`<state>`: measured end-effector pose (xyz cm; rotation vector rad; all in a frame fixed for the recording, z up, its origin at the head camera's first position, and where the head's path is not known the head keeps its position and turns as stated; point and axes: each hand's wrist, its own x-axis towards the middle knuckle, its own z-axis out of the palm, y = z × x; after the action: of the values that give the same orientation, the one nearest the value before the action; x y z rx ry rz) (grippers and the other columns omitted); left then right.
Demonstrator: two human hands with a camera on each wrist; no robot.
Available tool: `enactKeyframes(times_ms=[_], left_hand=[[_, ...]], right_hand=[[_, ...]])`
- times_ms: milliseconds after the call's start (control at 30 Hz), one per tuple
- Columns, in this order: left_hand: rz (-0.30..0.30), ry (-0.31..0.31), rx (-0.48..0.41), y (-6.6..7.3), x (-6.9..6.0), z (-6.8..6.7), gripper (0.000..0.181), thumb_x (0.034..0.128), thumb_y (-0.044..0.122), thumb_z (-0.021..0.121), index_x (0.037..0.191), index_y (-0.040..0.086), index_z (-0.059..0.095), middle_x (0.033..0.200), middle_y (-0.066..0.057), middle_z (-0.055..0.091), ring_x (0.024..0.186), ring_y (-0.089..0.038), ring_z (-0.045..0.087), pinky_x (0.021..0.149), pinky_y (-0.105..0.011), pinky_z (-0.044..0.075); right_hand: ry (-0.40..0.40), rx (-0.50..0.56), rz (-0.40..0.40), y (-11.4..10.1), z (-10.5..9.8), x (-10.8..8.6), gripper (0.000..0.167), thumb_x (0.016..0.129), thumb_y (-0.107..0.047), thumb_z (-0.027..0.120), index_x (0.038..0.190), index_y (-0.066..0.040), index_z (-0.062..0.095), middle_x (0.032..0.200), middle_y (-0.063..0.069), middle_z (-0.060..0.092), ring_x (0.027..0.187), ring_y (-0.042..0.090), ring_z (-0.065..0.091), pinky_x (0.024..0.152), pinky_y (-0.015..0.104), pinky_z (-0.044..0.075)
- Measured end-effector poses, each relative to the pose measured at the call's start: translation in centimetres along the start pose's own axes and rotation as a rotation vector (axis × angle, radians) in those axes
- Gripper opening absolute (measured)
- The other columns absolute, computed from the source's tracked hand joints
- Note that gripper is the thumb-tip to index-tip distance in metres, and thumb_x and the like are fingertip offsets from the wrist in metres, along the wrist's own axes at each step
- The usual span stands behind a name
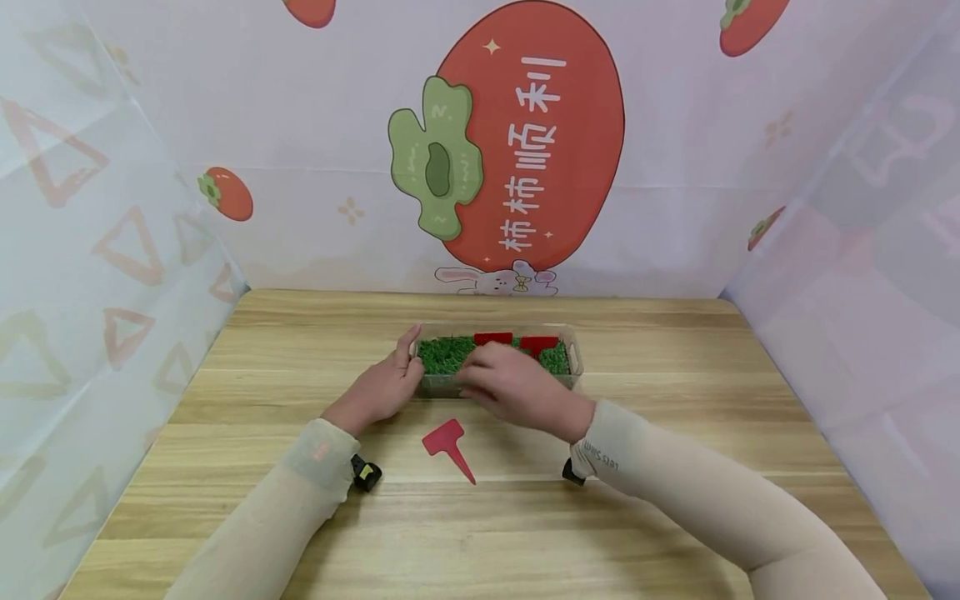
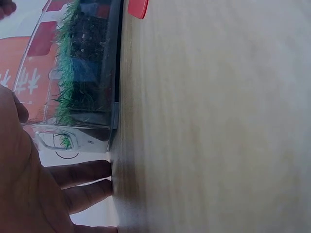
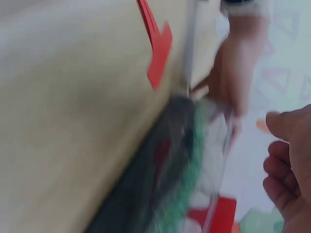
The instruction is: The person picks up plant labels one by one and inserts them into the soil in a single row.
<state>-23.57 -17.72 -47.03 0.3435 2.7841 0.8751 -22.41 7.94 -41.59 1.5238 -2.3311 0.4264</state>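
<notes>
Bright, diffuse light casts soft shadows on the pale wood-grain table (image 1: 517, 533) beneath both cream fabric sleeves (image 1: 690, 467). Motion blur smears the clear plastic, grass-filled box (image 3: 214, 150) in the right wrist view.

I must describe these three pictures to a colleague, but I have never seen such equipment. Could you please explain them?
There is no robot here: one person works with two bare hands. The widest picture comes from a camera on the head, looking forward and down. The other two come from cameras on the left and right wrists; the right one is blurred.

On the wooden table stands a clear box with green grass. Two red tags stand up in it, and a red T-shaped marker lies in front.

The left hand is against one end of the box. The right hand is over its front side, fingers bent, holding nothing that I can see.
</notes>
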Motion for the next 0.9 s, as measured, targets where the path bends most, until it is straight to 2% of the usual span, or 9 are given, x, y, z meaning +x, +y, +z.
enactKeyframes(times_ms=[100, 200, 400, 500, 600, 767, 900], left_hand=[[0.002, -0.002, -0.004, 0.0, 0.0, -0.1, 0.061, 0.1082, 0.043, 0.018, 0.162, 0.029, -0.009, 0.165, -0.016, 0.022, 0.138, -0.042, 0.045, 0.108, -0.056, 0.039], [0.003, -0.003, -0.007, 0.0, -0.1, -0.1, 0.061, 0.1082, 0.043, 0.017, 0.162, 0.03, -0.009, 0.165, -0.016, 0.022, 0.137, -0.042, 0.046, 0.106, -0.056, 0.041], [0.004, 0.001, -0.003, -0.2, 0.0, 0.0, 0.061, 0.1079, 0.045, 0.017, 0.161, 0.031, -0.009, 0.165, -0.015, 0.023, 0.138, -0.042, 0.045, 0.107, -0.057, 0.04], [0.004, 0.003, -0.006, -0.2, -0.1, 0.0, 0.061, 0.1079, 0.045, 0.017, 0.161, 0.032, -0.009, 0.165, -0.015, 0.023, 0.138, -0.042, 0.045, 0.107, -0.057, 0.04], [0.01, 0.0, -0.01, -0.3, -0.1, 0.0, 0.061, 0.108, 0.044, 0.018, 0.161, 0.032, -0.009, 0.164, -0.016, 0.024, 0.139, -0.042, 0.044, 0.108, -0.057, 0.039], [0.004, 0.002, -0.016, -0.3, -0.1, 0.1, 0.061, 0.1079, 0.045, 0.018, 0.161, 0.034, -0.009, 0.164, -0.015, 0.025, 0.139, -0.041, 0.045, 0.109, -0.056, 0.039], [0.0, 0.005, -0.024, -0.3, -0.1, 0.1, 0.061, 0.1076, 0.047, 0.018, 0.161, 0.035, -0.008, 0.163, -0.015, 0.027, 0.136, -0.04, 0.048, 0.107, -0.056, 0.04]], right_hand=[[-0.08, 0.026, -0.054, -1.1, 0.6, -0.3, 0.024, 0.089, -0.019, 0.078, 0.112, -0.015, 0.074, 0.107, -0.002, 0.068, 0.1, 0.012, 0.062, 0.089, 0.024, 0.052], [-0.176, 0.049, -0.07, -1.8, 1.2, -0.5, 0.027, 0.089, -0.023, 0.078, 0.115, -0.016, 0.073, 0.109, -0.002, 0.067, 0.102, 0.012, 0.061, 0.09, 0.022, 0.051], [-0.386, 0.068, -0.018, -2.0, 2.4, -0.8, 0.042, 0.087, -0.03, 0.08, 0.125, -0.019, 0.068, 0.118, -0.002, 0.064, 0.108, 0.01, 0.058, 0.091, 0.019, 0.052], [-0.465, 0.086, 0.018, -2.0, 2.8, -0.8, 0.049, 0.085, -0.033, 0.081, 0.13, -0.019, 0.066, 0.125, 0.0, 0.063, 0.113, 0.012, 0.058, 0.094, 0.021, 0.052], [-0.503, 0.103, 0.027, -1.9, 3.3, -0.8, 0.051, 0.087, -0.035, 0.079, 0.134, -0.021, 0.064, 0.134, 0.003, 0.061, 0.122, 0.015, 0.057, 0.099, 0.025, 0.05], [-0.519, 0.117, -0.028, -1.9, 3.8, -0.7, 0.054, 0.088, -0.035, 0.077, 0.138, -0.02, 0.061, 0.143, 0.009, 0.055, 0.129, 0.02, 0.054, 0.105, 0.03, 0.047], [-0.541, 0.118, -0.041, -2.1, 3.9, -0.6, 0.066, 0.084, -0.047, 0.078, 0.139, -0.016, 0.06, 0.147, 0.012, 0.051, 0.131, 0.022, 0.052, 0.108, 0.033, 0.045]])
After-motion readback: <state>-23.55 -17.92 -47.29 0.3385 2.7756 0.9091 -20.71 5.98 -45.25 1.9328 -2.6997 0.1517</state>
